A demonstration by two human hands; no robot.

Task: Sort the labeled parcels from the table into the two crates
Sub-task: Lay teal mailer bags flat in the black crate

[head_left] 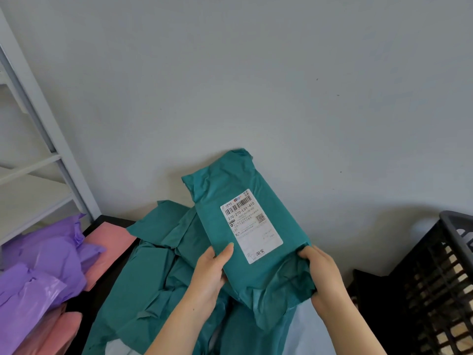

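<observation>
Teal parcel (243,226) with white label (252,225) facing up, gripped between left hand (208,275) and right hand (323,275), black crate (435,278) right of the right hand

Parcel (256,272) over parcel pile (153,267), crate (435,278) at right

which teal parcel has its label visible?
The teal plastic-wrapped parcel held by the left hand and right hand: its white shipping label faces the camera. The teal parcels piled beneath show none.
</observation>
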